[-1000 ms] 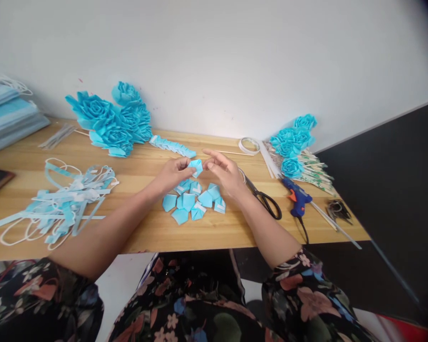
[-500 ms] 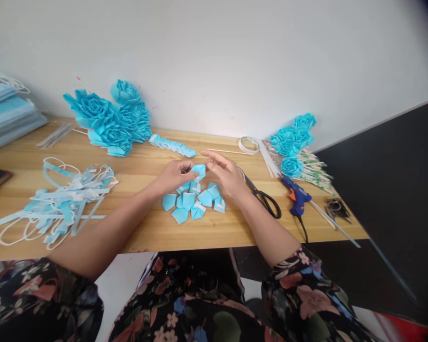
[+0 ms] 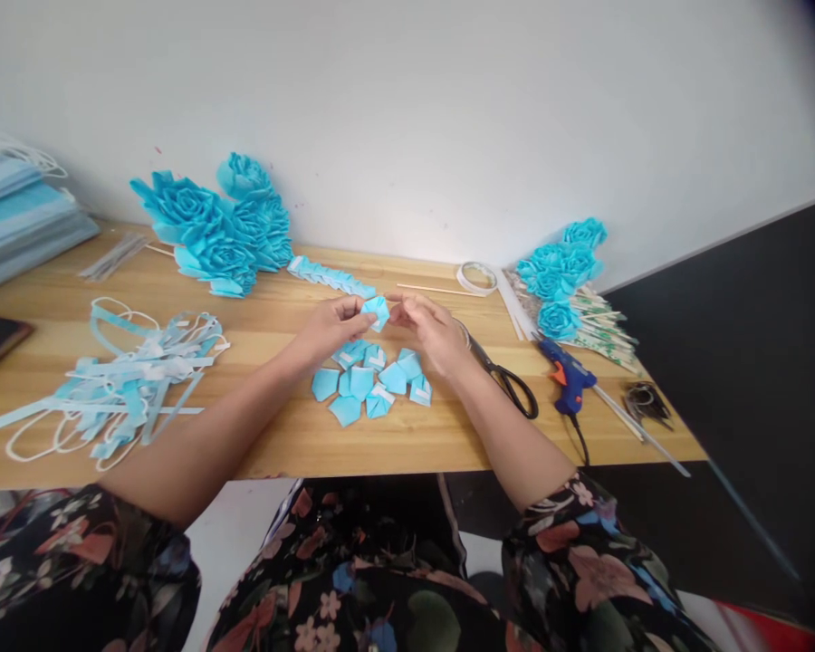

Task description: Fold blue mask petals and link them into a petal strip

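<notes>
A small folded blue piece [image 3: 376, 311] is held above the wooden table [image 3: 299, 444] between both hands. My left hand [image 3: 331, 328] pinches its left side with thumb and fingers. My right hand [image 3: 429, 331] has its fingertips closed on the right side. Just below, several folded blue petal pieces [image 3: 370, 382] lie in a loose cluster on the table.
Blue roses [image 3: 210, 226] lie at the back left, more blue roses on sticks [image 3: 562, 276] at the back right. Cut mask strips and ear loops [image 3: 119, 380] are piled at left, stacked masks [image 3: 14, 226] far left. Scissors [image 3: 506, 380], a glue gun [image 3: 567, 376] and a tape roll [image 3: 476, 276] lie right.
The right hand's fingers, spread before, have closed onto the blue piece. The piece sits slightly higher between the fingertips. The view shifted a little.
</notes>
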Demonstrator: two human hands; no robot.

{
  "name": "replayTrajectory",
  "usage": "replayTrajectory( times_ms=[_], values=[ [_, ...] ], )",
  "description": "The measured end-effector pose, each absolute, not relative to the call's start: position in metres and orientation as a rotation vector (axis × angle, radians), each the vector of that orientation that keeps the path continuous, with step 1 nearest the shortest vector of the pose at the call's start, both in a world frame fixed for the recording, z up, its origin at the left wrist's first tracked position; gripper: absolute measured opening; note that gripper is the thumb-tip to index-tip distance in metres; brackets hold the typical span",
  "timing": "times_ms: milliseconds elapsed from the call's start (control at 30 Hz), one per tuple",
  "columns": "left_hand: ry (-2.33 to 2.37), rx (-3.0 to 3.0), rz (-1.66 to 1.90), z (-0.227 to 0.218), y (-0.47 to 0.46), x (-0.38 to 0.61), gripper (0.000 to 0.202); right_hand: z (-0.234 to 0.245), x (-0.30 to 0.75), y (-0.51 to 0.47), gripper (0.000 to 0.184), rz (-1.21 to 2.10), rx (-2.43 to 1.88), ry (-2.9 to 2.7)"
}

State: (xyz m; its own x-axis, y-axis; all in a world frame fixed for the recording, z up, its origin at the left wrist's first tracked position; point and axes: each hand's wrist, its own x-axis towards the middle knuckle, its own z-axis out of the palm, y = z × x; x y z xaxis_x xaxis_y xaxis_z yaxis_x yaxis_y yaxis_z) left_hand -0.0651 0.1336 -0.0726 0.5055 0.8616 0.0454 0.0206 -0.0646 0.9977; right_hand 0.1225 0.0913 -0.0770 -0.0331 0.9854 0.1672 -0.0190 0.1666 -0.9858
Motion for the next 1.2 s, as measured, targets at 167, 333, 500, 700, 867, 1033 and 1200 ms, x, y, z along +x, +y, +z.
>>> replayTrajectory(
  times_ms=[167, 333, 500, 700, 867, 1033, 1200],
  values=[
    [0.823, 1.414, 0.893, -0.0734, 0.1344, -0.0643, 0.031, -0.0762, 0.1145, 0.0881, 0.024, 1.066, -1.202, -1.481],
    [0.817, 1.412, 0.844, -0.0737, 0.1335, -0.0638, 0.033, -0.079, 0.1136, 0.0896, 0.024, 0.961, -1.258, -1.506],
    [0.82, 1.339, 0.845, -0.0685, 0.1317, -0.0649, 0.035, -0.0775, 0.1158, 0.0902, 0.022, 0.939, -1.278, -1.447],
    [0.852, 1.473, 0.859, -0.0717, 0.1341, -0.0645, 0.029, -0.0753, 0.1151, 0.0886, 0.022, 0.943, -1.29, -1.441],
    [0.879, 1.505, 0.871, -0.074, 0.1341, -0.0648, 0.029, -0.0776, 0.1162, 0.0893, 0.022, 1.004, -1.239, -1.441],
    [0.893, 1.523, 0.837, -0.0721, 0.1313, -0.0629, 0.027, -0.0828, 0.1162, 0.0912, 0.023, 0.958, -1.253, -1.478],
    [0.863, 1.48, 0.875, -0.0717, 0.1324, -0.0626, 0.026, -0.0828, 0.1168, 0.0912, 0.021, 0.941, -1.278, -1.495]
  ],
)
